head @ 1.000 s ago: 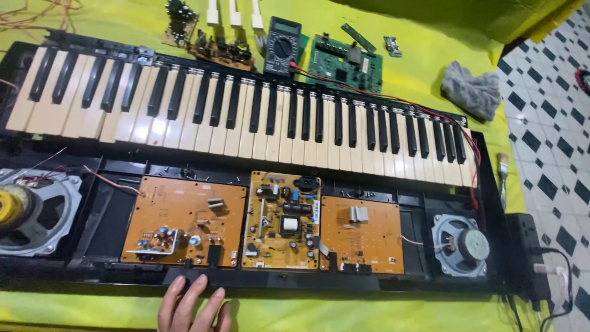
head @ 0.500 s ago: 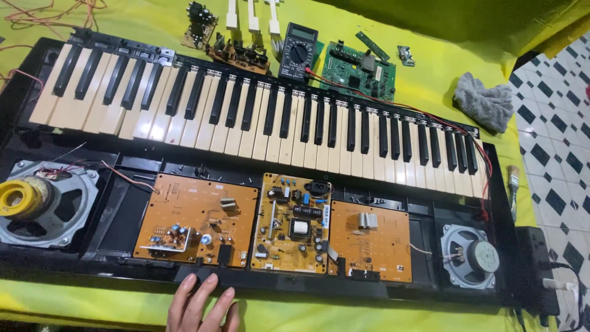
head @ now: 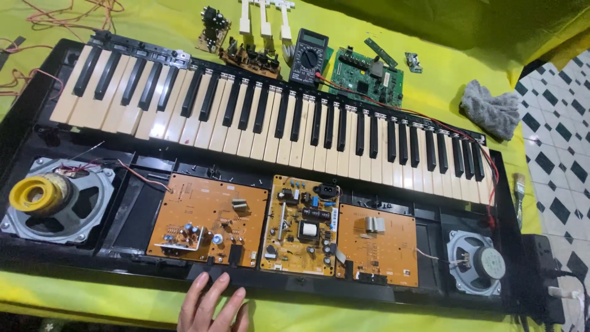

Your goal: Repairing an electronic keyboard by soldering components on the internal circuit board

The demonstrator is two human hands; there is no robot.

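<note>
An opened electronic keyboard (head: pixel 289 123) lies across a yellow-green cloth, its black case (head: pixel 307 286) uncovered. Inside the case sit three orange circuit boards: a left one (head: pixel 209 218), a middle one with bulky parts (head: pixel 301 224) and a right one (head: pixel 378 246). A large speaker with a yellow centre (head: pixel 55 200) fills the left end and a small speaker (head: pixel 476 261) the right end. My right hand (head: pixel 212 304) lies flat at the bottom edge of the view, fingers apart, fingertips touching the case's front rim below the left board. It holds nothing. My left hand is out of view.
Behind the keys lie a black multimeter (head: pixel 309 56) with red leads, a green circuit board (head: pixel 369 77), small brown boards (head: pixel 246 58), loose white keys (head: pixel 264 18) and a grey rag (head: pixel 490 109). Red wires (head: pixel 67 12) lie far left. A tiled floor (head: pixel 556 141) shows on the right.
The view has shifted, so the keyboard sits lower and further right in the picture. My hand stays flat at the case's front rim.
</note>
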